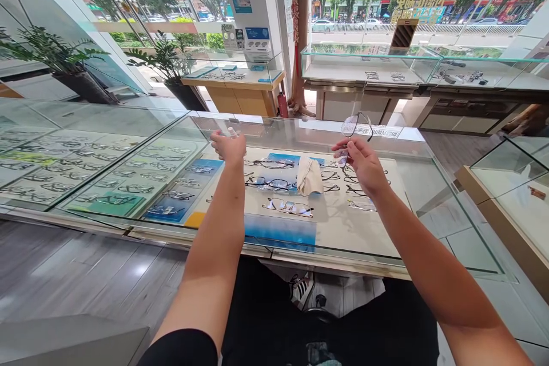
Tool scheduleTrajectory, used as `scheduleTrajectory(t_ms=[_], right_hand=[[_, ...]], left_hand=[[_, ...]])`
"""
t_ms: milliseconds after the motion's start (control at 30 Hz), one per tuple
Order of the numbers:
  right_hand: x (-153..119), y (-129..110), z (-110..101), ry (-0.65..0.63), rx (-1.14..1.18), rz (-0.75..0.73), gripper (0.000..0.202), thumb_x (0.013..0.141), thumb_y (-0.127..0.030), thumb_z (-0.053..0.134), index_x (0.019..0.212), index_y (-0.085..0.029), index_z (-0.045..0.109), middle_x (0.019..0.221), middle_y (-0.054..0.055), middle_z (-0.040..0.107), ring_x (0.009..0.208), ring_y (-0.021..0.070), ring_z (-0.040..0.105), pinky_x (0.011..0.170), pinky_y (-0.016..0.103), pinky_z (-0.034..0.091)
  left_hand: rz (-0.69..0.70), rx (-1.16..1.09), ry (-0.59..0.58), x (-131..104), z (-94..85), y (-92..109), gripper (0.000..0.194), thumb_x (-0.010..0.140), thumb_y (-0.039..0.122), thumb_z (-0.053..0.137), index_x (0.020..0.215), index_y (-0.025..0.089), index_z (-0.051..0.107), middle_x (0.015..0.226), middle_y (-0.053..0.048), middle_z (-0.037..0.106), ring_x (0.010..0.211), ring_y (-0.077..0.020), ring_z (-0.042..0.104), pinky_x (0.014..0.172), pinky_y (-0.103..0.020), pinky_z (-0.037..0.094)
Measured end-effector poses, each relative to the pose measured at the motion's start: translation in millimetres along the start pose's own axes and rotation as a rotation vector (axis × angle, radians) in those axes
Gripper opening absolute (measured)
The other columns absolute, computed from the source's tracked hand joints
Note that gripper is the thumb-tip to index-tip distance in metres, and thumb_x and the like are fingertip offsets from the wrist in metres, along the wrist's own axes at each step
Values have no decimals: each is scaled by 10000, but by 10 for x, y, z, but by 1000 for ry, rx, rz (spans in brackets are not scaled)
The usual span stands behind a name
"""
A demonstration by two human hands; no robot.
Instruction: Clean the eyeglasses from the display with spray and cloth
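Observation:
My right hand (362, 163) is closed on a pair of eyeglasses (349, 126), raised above the glass counter, with the lenses upright and a thin dark temple sticking out. My left hand (230, 146) is wrapped around a small bottle (232, 132); only its clear and whitish top shows past the fingers. Between my hands, a beige cleaning cloth (309, 176) lies crumpled on the counter's glass top. Below the glass, rows of spectacle frames (270, 183) rest on a pale base, and a clear-lensed pair (289, 207) sits nearer to me.
The long glass display counter (364, 260) runs across in front of me. More glass cases stand by the window (369, 60) and at the right (514, 200). Potted plants (165, 68) and a red fire extinguisher (282, 104) are beyond it. A shoe (302, 290) shows beneath.

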State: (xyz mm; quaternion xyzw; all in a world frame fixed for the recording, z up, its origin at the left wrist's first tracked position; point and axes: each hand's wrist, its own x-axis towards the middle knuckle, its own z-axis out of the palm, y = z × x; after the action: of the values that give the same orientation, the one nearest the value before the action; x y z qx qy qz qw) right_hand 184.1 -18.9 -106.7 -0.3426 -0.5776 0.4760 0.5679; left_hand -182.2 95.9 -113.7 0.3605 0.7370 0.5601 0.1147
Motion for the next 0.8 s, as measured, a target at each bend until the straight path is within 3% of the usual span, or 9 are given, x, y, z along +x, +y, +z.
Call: scheduleTrajectory(t_ms=[67,133,167,267,367,467,600,733,800], right_hand=[[2,-15,3,1,8,-7,383,1024,-675,689,1092,-306,762,1181,45,816,997,197,723,882,366,564],[1,-35,9,6,9,-10,381,1021,-681,693,1089,-313,766,1179,43,817,999,201,722,885,372,564],[-1,-45,14,10,5,-10,386,1018,-687,693,1088,-314,765,1179,43,816,997,202,721,884,373,564],[-7,-72,32,20,-9,-5,415,1007,-706,688,1084,-304,756,1174,47,811,984,200,716,872,369,561],[-11,-84,49,31,-14,1,428,999,-711,691,1071,-294,752,1172,49,811,983,197,712,870,366,556],[-15,-86,57,35,-19,2,434,996,-718,690,1061,-294,754,1180,48,813,985,199,708,873,367,550],[-25,-95,68,28,-14,3,445,989,-724,697,1056,-289,760,1164,45,812,978,195,700,867,358,534],[-33,-109,81,29,-23,7,438,996,-716,689,1051,-287,759,1164,44,811,972,193,691,862,355,524],[-33,-113,85,30,-34,9,439,996,-717,683,1055,-287,757,1165,46,810,967,194,688,858,357,525]], left_hand=[[4,17,192,-152,-63,187,663,819,136,778,1366,212,412,1608,-263,416,1557,-441,411,1218,-614,369],[172,-10,240,-353,-141,396,600,861,140,746,1367,237,439,1615,-205,460,1522,-371,461,1218,-546,392],[310,-48,187,-467,-182,494,487,890,149,717,1312,236,490,1510,-169,565,1412,-331,553,1168,-495,437],[523,-65,-339,-815,-281,704,78,962,279,674,990,223,627,996,-75,721,921,-247,659,846,-382,494],[549,106,-714,-1087,-303,749,349,893,438,805,685,238,609,658,-35,633,636,-205,511,644,-345,340],[499,189,-965,-1213,-264,679,534,754,557,935,509,254,570,513,-30,567,507,-177,394,569,-333,225],[452,299,-1127,-1220,-226,556,566,625,586,1003,432,264,579,402,-14,501,408,-165,372,530,-327,214],[472,473,-1193,-1210,-205,442,557,610,615,990,417,266,602,418,-40,541,398,-185,423,537,-333,264],[493,438,-1186,-1217,-177,384,531,592,573,991,420,269,591,416,-31,528,408,-188,426,543,-332,271]])
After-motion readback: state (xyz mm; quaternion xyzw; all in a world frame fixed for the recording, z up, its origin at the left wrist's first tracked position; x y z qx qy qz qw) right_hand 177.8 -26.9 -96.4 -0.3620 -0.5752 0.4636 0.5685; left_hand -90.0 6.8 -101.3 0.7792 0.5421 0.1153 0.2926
